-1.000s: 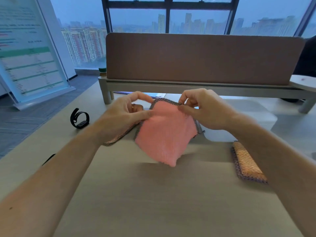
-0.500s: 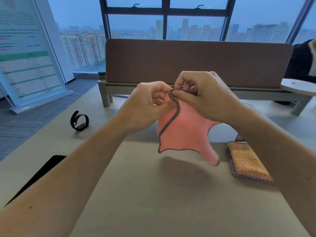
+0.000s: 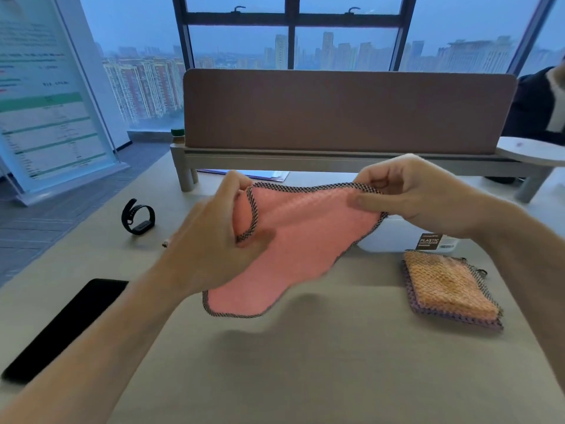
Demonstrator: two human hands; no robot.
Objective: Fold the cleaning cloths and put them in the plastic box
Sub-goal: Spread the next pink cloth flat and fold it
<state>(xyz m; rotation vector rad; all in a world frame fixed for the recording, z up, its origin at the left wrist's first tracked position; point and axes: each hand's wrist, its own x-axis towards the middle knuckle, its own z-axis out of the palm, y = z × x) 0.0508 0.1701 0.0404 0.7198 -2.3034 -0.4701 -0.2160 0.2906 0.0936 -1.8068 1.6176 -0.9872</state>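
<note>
**One cloth in hand, two folded, none boxed**

Both hands hold the pink cloth [image 3: 293,240] in the air above the table [image 3: 305,377]. The left hand [image 3: 220,240] pinches its near-left edge; the right hand [image 3: 422,197] pinches the top right corner. It hangs spread and unfolded. Folded orange and purple cloths [image 3: 449,286] lie stacked just in front of the plastic box [image 3: 397,237]. Judged from this, folding is partly done; boxing appears not yet begun, though the box interior is hidden.
</note>
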